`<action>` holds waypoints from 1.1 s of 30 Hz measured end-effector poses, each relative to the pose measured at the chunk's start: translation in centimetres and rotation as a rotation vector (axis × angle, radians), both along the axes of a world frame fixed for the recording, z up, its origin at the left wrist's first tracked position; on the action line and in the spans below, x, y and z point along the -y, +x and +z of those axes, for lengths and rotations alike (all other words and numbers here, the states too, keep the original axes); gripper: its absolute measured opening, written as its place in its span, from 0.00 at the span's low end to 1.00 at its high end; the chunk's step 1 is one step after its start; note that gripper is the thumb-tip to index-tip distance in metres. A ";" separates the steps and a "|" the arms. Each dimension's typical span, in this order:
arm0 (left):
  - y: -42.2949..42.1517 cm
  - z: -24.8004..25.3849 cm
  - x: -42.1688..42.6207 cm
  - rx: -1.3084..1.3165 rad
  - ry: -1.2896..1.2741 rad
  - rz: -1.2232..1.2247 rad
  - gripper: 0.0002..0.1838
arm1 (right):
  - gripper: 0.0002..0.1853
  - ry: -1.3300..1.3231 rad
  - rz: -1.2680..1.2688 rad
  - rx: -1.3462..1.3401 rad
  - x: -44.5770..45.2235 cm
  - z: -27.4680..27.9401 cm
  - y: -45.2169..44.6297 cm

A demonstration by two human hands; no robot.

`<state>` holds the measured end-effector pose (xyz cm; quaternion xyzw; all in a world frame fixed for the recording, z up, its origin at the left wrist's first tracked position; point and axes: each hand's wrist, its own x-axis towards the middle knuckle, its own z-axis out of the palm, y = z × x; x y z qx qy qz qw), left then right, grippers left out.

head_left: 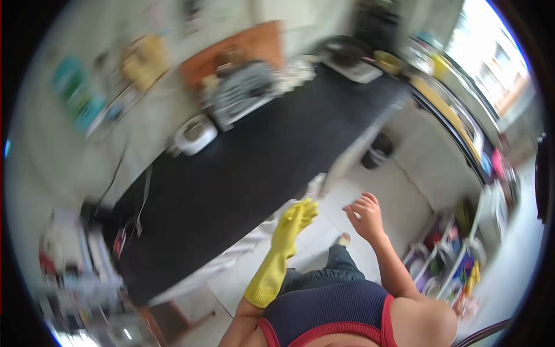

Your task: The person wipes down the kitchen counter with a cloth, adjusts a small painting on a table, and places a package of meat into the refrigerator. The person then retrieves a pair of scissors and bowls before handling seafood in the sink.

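Observation:
A long yellow rubber glove (270, 272) covers my left hand (299, 215) and most of that forearm. Its fingers are bent together beside the front edge of the black countertop (231, 173). A pale white scrap (315, 185) shows just beyond them; blur hides whether the hand grips it or it hangs behind. My right hand (364, 216) is bare and raised over the floor, to the right of the glove. Its fingers are loosely curved and apart, with nothing visible between them.
A white appliance (195, 135), a dish rack (245, 92) and an orange board (266, 43) stand along the wall. A pan (344, 53) sits at the far corner. Below are a dark bin (378, 149) and, at right, a white shelf rack (462, 254). White cloth (231, 254) hangs under the counter.

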<state>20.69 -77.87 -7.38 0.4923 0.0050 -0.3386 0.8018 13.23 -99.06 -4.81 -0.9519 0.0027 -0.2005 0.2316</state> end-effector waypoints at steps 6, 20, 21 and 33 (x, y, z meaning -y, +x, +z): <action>1.3 -0.3 18.1 0.035 0.047 -0.368 0.20 | 0.05 0.029 -0.372 0.045 13.5 -4.2 -7.8; 9.6 -2.0 57.0 0.007 0.045 -0.661 0.20 | 0.11 0.122 -0.837 0.082 47.4 -2.9 -10.4; 11.1 -2.9 58.6 -0.034 0.100 -0.622 0.19 | 0.11 0.058 -0.818 0.067 49.6 -3.1 -8.6; 20.6 -0.5 83.7 0.120 0.052 -0.860 0.19 | 0.08 0.106 -0.989 0.035 67.1 -3.4 -0.5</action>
